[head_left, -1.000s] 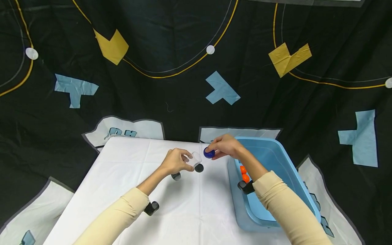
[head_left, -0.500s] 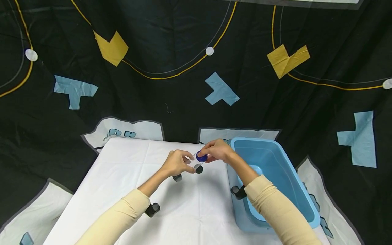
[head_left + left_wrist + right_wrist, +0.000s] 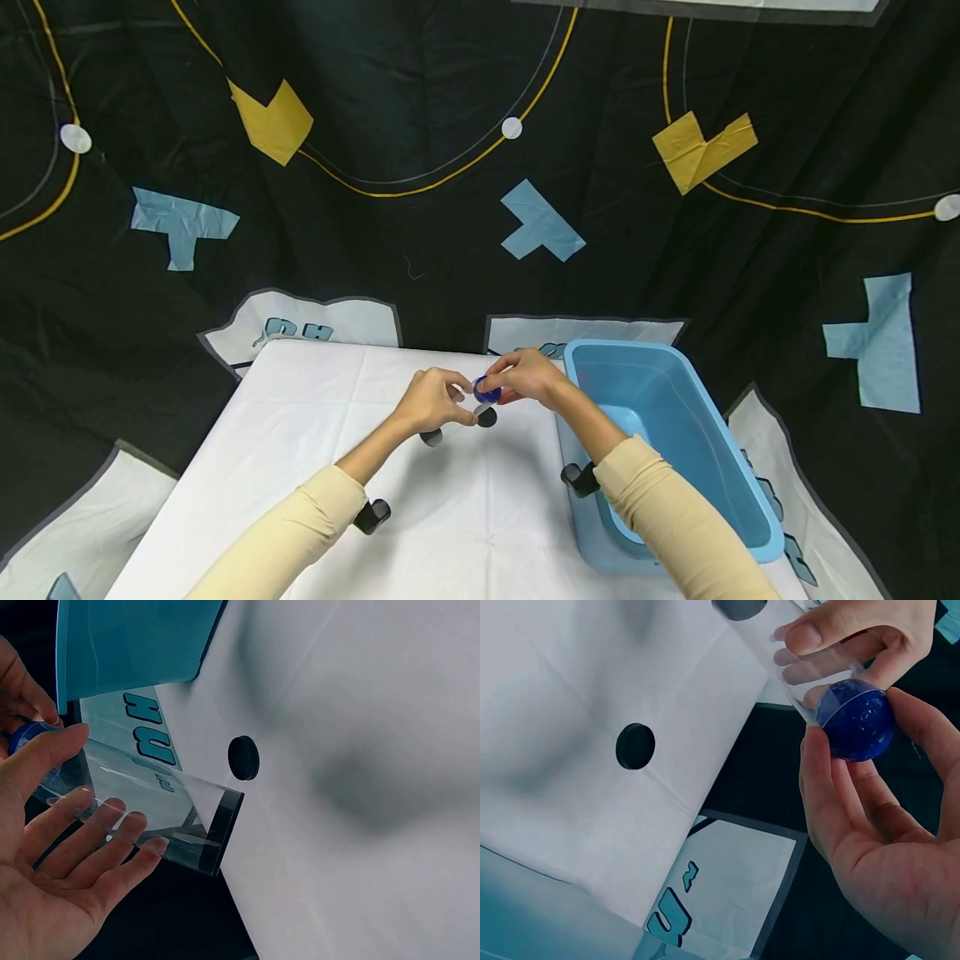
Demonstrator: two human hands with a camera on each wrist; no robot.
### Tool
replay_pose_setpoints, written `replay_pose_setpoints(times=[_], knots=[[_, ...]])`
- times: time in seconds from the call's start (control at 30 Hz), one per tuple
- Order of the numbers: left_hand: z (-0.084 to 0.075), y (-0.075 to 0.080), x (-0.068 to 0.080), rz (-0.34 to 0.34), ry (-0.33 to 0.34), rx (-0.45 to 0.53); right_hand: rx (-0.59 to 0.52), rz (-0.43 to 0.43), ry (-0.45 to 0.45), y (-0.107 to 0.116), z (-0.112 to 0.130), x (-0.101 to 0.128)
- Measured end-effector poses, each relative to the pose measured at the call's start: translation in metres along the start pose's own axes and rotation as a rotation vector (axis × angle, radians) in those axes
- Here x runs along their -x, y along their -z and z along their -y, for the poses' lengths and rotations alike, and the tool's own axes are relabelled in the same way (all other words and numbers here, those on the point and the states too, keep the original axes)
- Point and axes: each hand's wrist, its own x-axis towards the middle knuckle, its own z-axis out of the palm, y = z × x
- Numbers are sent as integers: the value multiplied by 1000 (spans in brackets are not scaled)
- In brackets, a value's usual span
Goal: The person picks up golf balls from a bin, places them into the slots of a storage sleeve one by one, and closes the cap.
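My left hand (image 3: 437, 400) holds a clear plastic tube (image 3: 142, 799) tilted above the white table (image 3: 480, 508), thumb on top and fingers underneath. The tube's black base (image 3: 219, 838) points down towards the cloth. With thumb and fingertips, my right hand (image 3: 527, 377) pinches a small dark blue ball (image 3: 855, 720) and holds it at the tube's open mouth. In the head view the blue ball (image 3: 486, 390) sits between the two hands.
A black disc (image 3: 486, 416) lies on the table just below the hands. A light blue plastic tub (image 3: 675, 400) stands at the table's right edge beside my right forearm. Dark patterned cloth covers the floor around the table.
My right hand has carried the blue ball leftward from beside the tub to the mouth of the tube. The left hand has stayed almost still with the tube.
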Motion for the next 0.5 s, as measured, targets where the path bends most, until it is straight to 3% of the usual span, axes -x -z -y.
replay_pose_setpoints(times=[0.5], knots=[[-1,1,0,-2,-14,-26,6,27,6,-2,1,2]])
